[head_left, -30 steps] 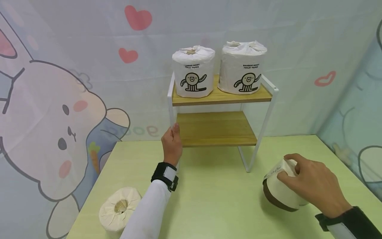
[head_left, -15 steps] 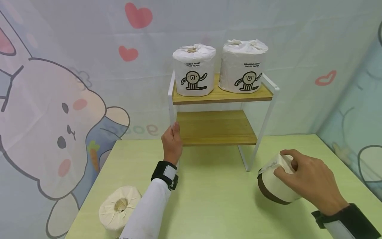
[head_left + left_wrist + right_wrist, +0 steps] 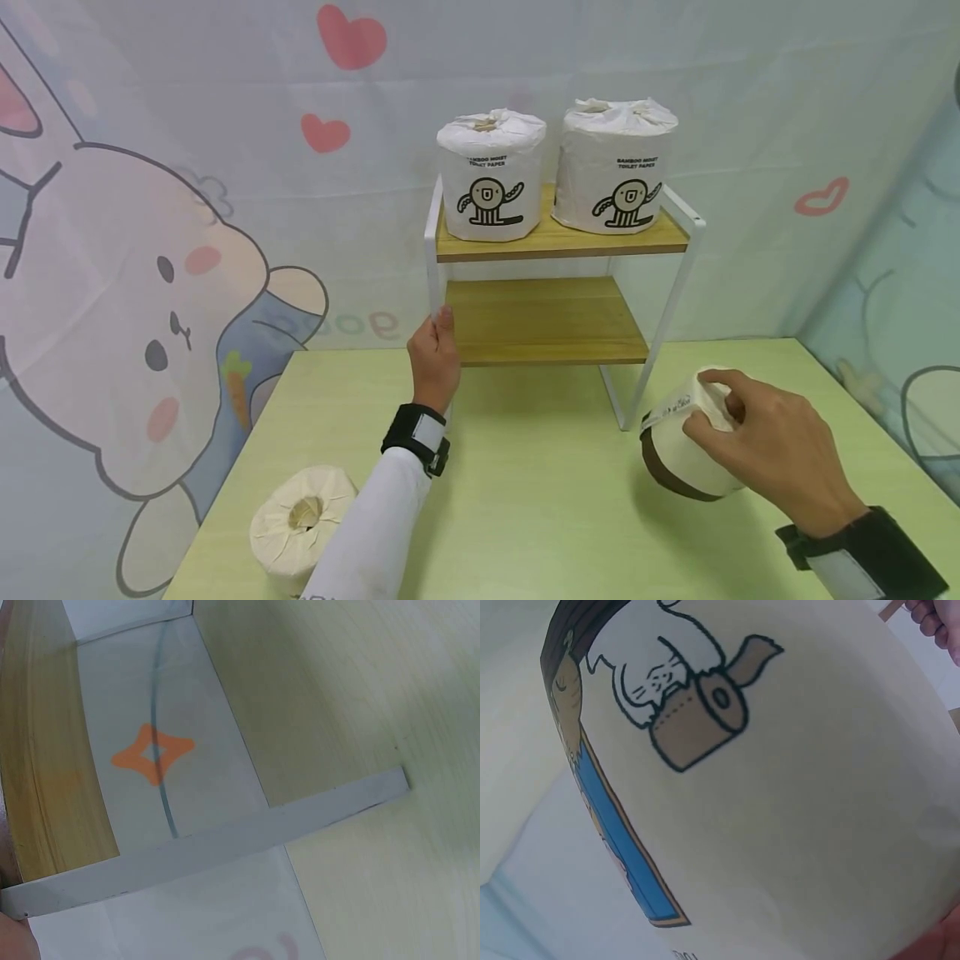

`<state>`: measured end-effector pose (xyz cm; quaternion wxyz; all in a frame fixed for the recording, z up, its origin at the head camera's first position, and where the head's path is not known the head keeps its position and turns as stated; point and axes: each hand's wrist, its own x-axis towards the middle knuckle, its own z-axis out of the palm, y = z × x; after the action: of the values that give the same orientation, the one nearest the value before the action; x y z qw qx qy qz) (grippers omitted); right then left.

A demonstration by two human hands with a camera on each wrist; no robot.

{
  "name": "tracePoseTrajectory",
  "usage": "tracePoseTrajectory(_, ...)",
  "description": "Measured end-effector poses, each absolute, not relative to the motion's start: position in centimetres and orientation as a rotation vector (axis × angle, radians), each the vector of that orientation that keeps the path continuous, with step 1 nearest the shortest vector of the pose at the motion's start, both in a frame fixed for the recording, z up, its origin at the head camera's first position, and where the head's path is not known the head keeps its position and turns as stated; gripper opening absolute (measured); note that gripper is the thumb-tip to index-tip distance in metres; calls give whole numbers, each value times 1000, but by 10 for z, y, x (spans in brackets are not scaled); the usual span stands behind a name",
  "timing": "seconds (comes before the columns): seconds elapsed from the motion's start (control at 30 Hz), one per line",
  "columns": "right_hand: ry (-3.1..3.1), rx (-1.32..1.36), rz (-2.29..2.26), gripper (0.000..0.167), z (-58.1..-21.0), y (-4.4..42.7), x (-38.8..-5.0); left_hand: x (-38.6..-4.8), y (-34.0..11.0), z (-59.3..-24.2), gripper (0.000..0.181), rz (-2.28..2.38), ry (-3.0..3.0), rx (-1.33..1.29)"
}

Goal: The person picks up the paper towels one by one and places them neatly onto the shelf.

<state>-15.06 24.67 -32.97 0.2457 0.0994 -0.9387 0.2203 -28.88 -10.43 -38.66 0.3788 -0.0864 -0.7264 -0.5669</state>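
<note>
My left hand grips the front left white metal leg of a two-tier rack with wooden shelves. In the left wrist view that leg crosses the frame, with a bit of my hand at the lower left. My right hand pinches the upper end of a cream paper-wrapped toilet roll with a dark brown band. The roll hangs tilted over the table at the right. In the right wrist view its printed wrapper fills most of the frame.
Two white wrapped toilet rolls, a left one and a right one, stand on the rack's top shelf. Another cream wrapped roll stands at the front left of the pale green table. Printed cloth hangs behind.
My right hand has moved left and slightly away from me, with the toilet roll in it. My left hand keeps its grip on the rack's leg.
</note>
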Motion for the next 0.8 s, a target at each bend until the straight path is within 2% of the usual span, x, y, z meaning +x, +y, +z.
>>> tracePoseTrajectory(0.8, -2484, 311, 619, 36, -325, 239, -152, -289, -105, -387, 47, -1437, -1851, -213)
